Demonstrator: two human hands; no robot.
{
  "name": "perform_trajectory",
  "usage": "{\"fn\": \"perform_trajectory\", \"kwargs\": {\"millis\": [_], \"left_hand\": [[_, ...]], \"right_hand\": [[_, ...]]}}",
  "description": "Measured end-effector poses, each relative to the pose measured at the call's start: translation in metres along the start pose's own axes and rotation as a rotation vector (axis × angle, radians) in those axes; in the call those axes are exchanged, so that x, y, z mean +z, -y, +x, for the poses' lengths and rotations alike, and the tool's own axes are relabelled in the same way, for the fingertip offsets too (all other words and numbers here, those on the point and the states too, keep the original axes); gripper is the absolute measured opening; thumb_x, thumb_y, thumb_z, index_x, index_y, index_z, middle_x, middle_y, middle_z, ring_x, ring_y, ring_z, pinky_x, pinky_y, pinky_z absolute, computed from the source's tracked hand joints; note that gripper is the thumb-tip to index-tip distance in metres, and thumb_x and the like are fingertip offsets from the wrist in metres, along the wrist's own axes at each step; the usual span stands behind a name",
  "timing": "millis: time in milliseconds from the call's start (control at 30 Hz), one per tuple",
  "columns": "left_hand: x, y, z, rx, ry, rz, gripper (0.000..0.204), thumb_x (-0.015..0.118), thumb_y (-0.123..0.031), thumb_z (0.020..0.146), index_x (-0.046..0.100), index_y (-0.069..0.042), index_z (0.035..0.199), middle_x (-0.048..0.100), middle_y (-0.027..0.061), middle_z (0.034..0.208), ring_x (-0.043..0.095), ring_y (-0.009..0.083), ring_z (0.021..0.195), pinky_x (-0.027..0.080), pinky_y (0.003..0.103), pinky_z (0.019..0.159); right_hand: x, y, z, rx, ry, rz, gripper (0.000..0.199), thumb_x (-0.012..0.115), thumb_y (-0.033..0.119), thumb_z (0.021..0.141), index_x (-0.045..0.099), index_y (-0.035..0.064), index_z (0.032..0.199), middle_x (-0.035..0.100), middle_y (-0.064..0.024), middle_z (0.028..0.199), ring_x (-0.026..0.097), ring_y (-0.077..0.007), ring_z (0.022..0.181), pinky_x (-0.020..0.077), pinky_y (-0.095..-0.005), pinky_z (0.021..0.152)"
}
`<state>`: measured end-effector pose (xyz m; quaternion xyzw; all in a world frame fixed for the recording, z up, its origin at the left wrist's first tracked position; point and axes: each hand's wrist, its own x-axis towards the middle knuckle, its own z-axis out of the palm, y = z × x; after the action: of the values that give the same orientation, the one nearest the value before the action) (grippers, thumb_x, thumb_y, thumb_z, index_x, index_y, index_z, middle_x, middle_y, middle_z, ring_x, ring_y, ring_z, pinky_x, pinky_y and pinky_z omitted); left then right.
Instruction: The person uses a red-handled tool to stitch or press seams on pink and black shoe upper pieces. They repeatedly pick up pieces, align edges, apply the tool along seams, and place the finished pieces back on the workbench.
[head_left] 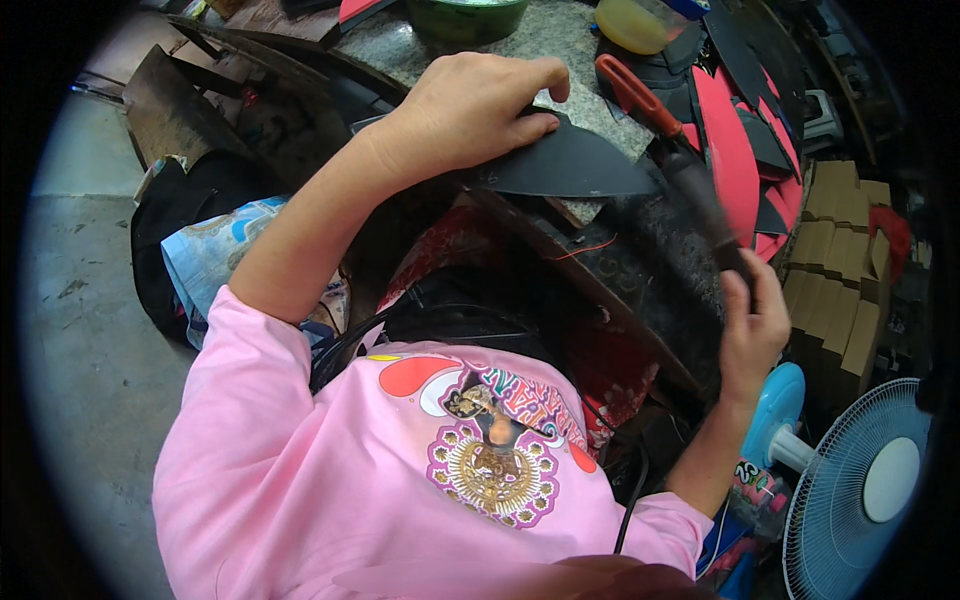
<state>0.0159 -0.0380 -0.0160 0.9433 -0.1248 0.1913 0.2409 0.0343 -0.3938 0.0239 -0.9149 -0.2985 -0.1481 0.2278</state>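
Observation:
My left hand (470, 105) presses flat on a dark pointed piece of sheet material (570, 165) lying at the edge of a speckled stone slab (400, 50). My right hand (752, 325) is closed around the dark handle of a brush-like tool (700, 200) that points up and away from me, blurred with motion. Just above that tool lies an orange-handled tool (635, 92). My pink printed shirt (400, 470) fills the lower part of the view.
Red and black cut pieces (735, 130) are piled at the right of the slab. A yellow bowl (630, 25) and a green tub (465, 15) stand at the far edge. Stacked cardboard boxes (835, 260) and a blue fan (855, 490) are at right. Concrete floor (80, 330) at left.

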Motion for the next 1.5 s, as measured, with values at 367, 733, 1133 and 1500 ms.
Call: {"fn": "perform_trajectory", "kwargs": {"millis": [367, 733, 1133, 1500], "left_hand": [[-0.003, 0.003, -0.001, -0.034, 0.006, -0.103, 0.026, 0.063, -0.013, 0.088, 0.053, -0.011, 0.112, 0.063, 0.0118, 0.083, 0.064, 0.0333, 0.079, 0.049, 0.042, 0.07], [-0.023, 0.006, -0.011, -0.038, -0.018, -0.134, 0.026, 0.062, -0.005, 0.087, 0.051, -0.008, 0.11, 0.062, 0.0134, 0.085, 0.065, 0.0341, 0.082, 0.049, 0.04, 0.073], [-0.035, 0.012, -0.019, -0.093, -0.001, -0.069, 0.026, 0.061, -0.003, 0.087, 0.051, -0.006, 0.111, 0.064, 0.0131, 0.093, 0.067, 0.0303, 0.087, 0.051, 0.036, 0.079], [-0.041, -0.034, -0.014, 0.063, -0.147, -0.293, 0.019, 0.061, 0.003, 0.084, 0.057, -0.005, 0.102, 0.064, 0.0107, 0.083, 0.066, 0.027, 0.075, 0.052, 0.033, 0.067]], "right_hand": [[0.027, 0.051, 0.046, 0.072, 0.179, 0.296, 0.036, 0.066, 0.015, 0.095, 0.064, 0.0051, 0.13, 0.072, -0.011, 0.115, 0.07, -0.016, 0.095, 0.0525, -0.0277, 0.085], [0.021, 0.042, 0.035, 0.174, 0.17, 0.288, 0.032, 0.063, 0.019, 0.098, 0.066, 0.0087, 0.128, 0.073, -0.0125, 0.101, 0.065, -0.0101, 0.078, 0.0521, -0.0262, 0.072], [0.022, 0.022, 0.013, 0.144, 0.157, 0.34, 0.035, 0.06, 0.022, 0.1, 0.063, 0.0076, 0.132, 0.067, -0.0023, 0.093, 0.052, -0.006, 0.067, 0.0438, -0.0221, 0.06], [0.001, 0.001, 0.005, -0.071, -0.042, 0.126, 0.04, 0.078, 0.019, 0.081, 0.07, 0.0068, 0.119, 0.063, -0.0103, 0.105, 0.061, -0.0271, 0.099, 0.049, -0.0355, 0.085]]}}
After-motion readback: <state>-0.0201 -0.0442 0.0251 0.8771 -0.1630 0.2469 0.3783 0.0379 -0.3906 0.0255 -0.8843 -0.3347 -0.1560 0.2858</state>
